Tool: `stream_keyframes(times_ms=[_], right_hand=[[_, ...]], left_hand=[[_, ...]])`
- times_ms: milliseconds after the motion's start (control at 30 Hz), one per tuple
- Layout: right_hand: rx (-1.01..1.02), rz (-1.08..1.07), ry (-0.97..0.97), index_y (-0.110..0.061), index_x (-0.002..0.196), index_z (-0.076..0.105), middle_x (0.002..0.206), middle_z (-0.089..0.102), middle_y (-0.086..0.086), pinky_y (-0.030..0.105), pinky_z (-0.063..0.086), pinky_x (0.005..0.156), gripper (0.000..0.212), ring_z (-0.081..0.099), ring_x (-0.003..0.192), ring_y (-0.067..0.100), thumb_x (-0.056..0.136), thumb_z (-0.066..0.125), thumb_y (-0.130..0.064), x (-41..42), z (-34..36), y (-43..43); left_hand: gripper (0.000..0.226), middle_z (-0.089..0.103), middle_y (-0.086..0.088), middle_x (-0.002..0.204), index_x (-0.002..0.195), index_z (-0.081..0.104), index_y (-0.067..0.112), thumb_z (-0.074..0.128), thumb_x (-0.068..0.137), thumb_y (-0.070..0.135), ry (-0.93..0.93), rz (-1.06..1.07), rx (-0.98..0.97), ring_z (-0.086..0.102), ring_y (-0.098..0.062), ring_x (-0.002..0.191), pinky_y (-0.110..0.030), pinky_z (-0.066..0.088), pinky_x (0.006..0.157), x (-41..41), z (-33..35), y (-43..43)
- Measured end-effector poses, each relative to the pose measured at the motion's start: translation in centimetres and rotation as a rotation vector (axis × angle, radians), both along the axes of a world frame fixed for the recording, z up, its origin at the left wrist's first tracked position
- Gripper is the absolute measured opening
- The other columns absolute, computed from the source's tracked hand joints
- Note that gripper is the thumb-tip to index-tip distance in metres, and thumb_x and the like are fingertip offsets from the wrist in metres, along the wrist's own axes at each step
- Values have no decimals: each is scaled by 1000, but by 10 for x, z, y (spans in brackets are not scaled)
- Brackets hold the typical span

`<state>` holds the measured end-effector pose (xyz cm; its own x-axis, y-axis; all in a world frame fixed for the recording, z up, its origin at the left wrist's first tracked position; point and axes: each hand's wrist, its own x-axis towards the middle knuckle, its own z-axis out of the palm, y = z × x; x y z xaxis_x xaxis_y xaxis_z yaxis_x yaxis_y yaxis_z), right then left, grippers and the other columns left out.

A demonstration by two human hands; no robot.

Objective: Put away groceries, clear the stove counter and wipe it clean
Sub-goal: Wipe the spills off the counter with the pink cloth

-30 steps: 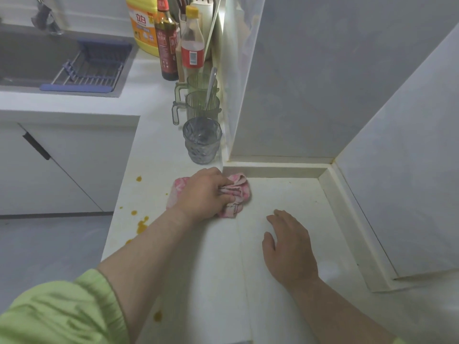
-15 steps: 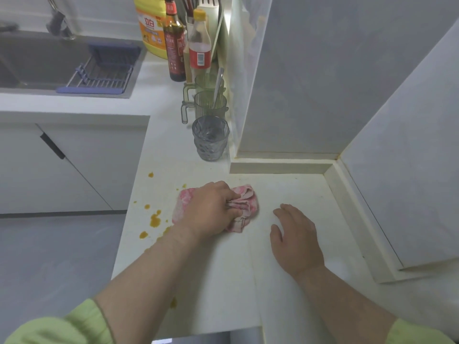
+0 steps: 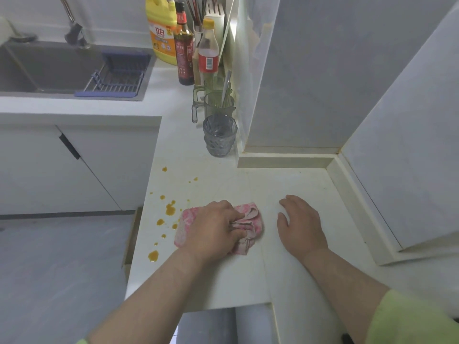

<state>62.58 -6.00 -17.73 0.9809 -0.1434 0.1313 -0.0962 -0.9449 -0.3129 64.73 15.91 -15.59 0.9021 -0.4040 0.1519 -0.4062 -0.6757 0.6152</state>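
- The left hand [image 3: 213,229] presses the pink cloth [image 3: 251,218] onto the worktop [image 3: 223,279]. Its fingers are curled and clamped on the bunched fabric.
- The cloth lies mid-depth on the worktop, nearer the left edge than the right wall. Its left border is just beside the orange drops [image 3: 170,209].
- The right hand [image 3: 301,225] lies palm-down on the worktop, near the cloth but apart from it. Its fingers are straight and slightly spread, and it holds nothing.
- The drops run in a scatter along the left edge, from mid-depth towards the front. They are not yet wiped.
- Risk: a leftward stroke may push liquid over the left edge onto the floor [image 3: 62,269]. Cause: the drops sit close to that edge.
- Risk: smearing instead of lifting. Cause: the cloth is bunched, so little of its face bears on the worktop.
- Risk: a long stroke rearward may strike the glass tumbler [image 3: 219,135]. Cause: it stands at the inner corner, behind the cloth.
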Motion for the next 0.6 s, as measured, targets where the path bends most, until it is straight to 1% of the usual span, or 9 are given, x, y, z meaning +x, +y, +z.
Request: stream_keyframes(times_ms=[67, 133, 200, 300, 367, 400, 500, 600], right_hand=[[27, -2, 33, -4, 121, 63, 132, 59, 14, 40, 33, 109, 50, 52, 126, 31, 87, 38, -30, -3, 4, 2], [88, 21, 39, -3, 121, 63, 132, 59, 14, 35, 30, 110, 46, 51, 126, 30, 85, 44, -25, -11, 7, 9], [101, 77, 24, -4, 118, 65, 129, 61, 13, 32, 30, 107, 41, 54, 123, 29, 84, 50, -22, -25, 4, 21], [55, 131, -21, -6, 112, 68, 121, 64, 12, 33, 33, 103, 35, 60, 115, 30, 81, 55, -16, -44, -2, 36], [38, 110, -31, -6, 111, 68, 120, 65, 12, 37, 35, 104, 35, 60, 114, 31, 82, 51, -17, -48, -3, 43], [32, 95, -28, -7, 112, 67, 121, 64, 12, 39, 34, 106, 37, 59, 116, 31, 84, 46, -19, -50, -4, 46], [-13, 75, -7, -8, 115, 65, 127, 61, 12, 40, 28, 111, 49, 54, 122, 30, 85, 31, -28, -53, -7, 53], [-30, 70, 17, -9, 117, 63, 129, 60, 11, 40, 29, 112, 52, 53, 124, 29, 84, 29, -30, -52, -7, 54]], left_hand=[[38, 62, 4, 96, 111, 70, 22, 70, 77, 39, 9, -1, 3, 54, -19, 93, -26, 37, 79, -8, 0, 4], [39, 62, 4, 97, 112, 70, 23, 68, 76, 40, 22, -6, 2, 53, -19, 94, -26, 37, 80, -16, 1, 9], [41, 63, 3, 97, 112, 70, 22, 66, 76, 41, 29, -12, 6, 53, -19, 95, -26, 36, 79, -22, 2, 13], [41, 62, 4, 97, 111, 70, 22, 66, 75, 42, 18, -8, 9, 53, -19, 94, -23, 32, 76, -32, 4, 20], [40, 62, 6, 96, 111, 70, 23, 66, 76, 42, 17, 2, 9, 53, -17, 93, -23, 32, 75, -42, 3, 26], [40, 62, 6, 95, 109, 71, 23, 65, 75, 43, 10, 6, 3, 53, -17, 91, -25, 34, 75, -46, 2, 30], [39, 62, 7, 90, 102, 73, 23, 62, 71, 45, 11, 17, -1, 54, -17, 86, -29, 40, 75, -57, 0, 37], [39, 61, 8, 90, 102, 73, 24, 62, 72, 46, 14, 29, -2, 52, -16, 86, -27, 38, 75, -59, -1, 38]])
